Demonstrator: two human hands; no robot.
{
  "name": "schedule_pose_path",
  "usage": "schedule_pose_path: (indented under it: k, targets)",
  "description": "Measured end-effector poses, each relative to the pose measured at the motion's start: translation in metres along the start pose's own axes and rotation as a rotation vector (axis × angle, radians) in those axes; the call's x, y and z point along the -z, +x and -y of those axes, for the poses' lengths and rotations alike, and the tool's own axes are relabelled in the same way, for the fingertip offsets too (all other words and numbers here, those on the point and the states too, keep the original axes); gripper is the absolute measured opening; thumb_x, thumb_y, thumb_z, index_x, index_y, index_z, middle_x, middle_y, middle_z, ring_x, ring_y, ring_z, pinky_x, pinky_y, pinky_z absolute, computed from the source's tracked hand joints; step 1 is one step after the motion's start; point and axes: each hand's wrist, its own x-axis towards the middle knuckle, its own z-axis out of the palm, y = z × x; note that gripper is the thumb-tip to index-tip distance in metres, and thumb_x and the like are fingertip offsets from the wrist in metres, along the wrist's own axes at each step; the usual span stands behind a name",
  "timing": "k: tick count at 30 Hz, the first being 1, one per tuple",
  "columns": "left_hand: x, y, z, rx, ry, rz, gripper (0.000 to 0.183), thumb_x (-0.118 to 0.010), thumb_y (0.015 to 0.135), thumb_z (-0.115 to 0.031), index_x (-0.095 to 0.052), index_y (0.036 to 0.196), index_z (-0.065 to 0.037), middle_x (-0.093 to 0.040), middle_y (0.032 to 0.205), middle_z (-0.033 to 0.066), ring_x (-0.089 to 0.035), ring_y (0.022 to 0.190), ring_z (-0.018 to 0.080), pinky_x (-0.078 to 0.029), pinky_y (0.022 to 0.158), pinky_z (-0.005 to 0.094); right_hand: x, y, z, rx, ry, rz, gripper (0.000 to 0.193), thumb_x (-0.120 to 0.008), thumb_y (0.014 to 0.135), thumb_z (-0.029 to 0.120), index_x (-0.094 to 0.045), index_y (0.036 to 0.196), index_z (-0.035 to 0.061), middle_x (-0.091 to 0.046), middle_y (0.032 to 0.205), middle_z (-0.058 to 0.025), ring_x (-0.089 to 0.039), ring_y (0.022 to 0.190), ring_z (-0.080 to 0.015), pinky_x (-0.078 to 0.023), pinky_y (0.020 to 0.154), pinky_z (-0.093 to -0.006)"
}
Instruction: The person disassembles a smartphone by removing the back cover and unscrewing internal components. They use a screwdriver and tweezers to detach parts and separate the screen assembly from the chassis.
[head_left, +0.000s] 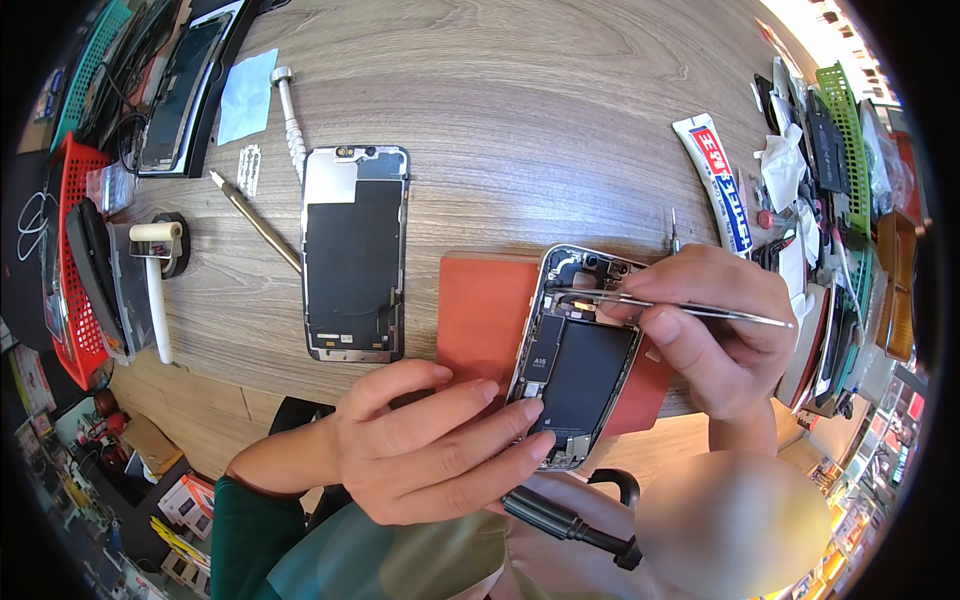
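Observation:
An opened smartphone body [588, 375], its battery and boards bare, lies tilted on a red-orange mat [478, 310] near the table's front edge. My left hand [430, 445] grips the phone's lower left side. Its fingertips reach over the frame and its thumb is hidden. Between thumb and fingers my right hand [725, 325] pinches thin metal tweezers [715, 312]. Their tips reach across the upper part of the phone, over the small parts below the cameras. Left of the mat, a detached phone screen [355, 265] rests with its inner side up.
A gold pen-like tool [255, 220] and a silver screwdriver [289, 120] lie beside the screen. A white-handled roller [158, 290] and red basket [78, 270] stand at the left. Rightward are a glue tube [714, 185], a small screwdriver [674, 235] and a cluttered green basket [845, 140].

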Motion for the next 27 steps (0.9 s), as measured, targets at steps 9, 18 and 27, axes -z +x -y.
schedule_pose_path:
  k: [9, 18, 27]
  targets:
    - [-0.0022, -0.0003, -0.0008, 0.007, 0.003, -0.031, 0.032, -0.067, 0.107, -0.038, -0.086, 0.121, -0.015, -0.086, 0.116, 0.0011, -0.071, 0.113, 0.0209, -0.055, 0.094, 0.0373, -0.0062, -0.0039, 0.0036, -0.037, -0.062, -0.079, 0.023, -0.092, 0.087, 0.003, -0.085, 0.107, -0.0046, -0.086, 0.100, -0.0158, -0.081, 0.077, -0.0241, -0.061, 0.069, -0.0310]
    - [-0.0016, 0.0002, -0.0007, 0.005, 0.007, -0.012, 0.030, -0.067, 0.108, -0.037, -0.085, 0.122, -0.017, -0.086, 0.118, -0.0001, -0.070, 0.114, 0.0208, -0.054, 0.096, 0.0378, -0.0051, -0.0002, 0.0063, -0.088, 0.022, -0.030, 0.026, -0.084, 0.096, 0.010, -0.080, 0.114, -0.0088, -0.084, 0.095, -0.0201, -0.079, 0.082, -0.0253, -0.061, 0.077, -0.0342]
    - [-0.0016, -0.0001, -0.0013, 0.007, 0.004, -0.012, 0.034, -0.067, 0.107, -0.039, -0.086, 0.123, -0.015, -0.085, 0.119, 0.0008, -0.070, 0.114, 0.0213, -0.055, 0.098, 0.0380, -0.0044, 0.0004, 0.0046, -0.055, 0.032, -0.005, 0.025, -0.080, 0.099, 0.008, -0.080, 0.116, -0.0091, -0.085, 0.094, -0.0205, -0.080, 0.083, -0.0260, -0.061, 0.079, -0.0353]
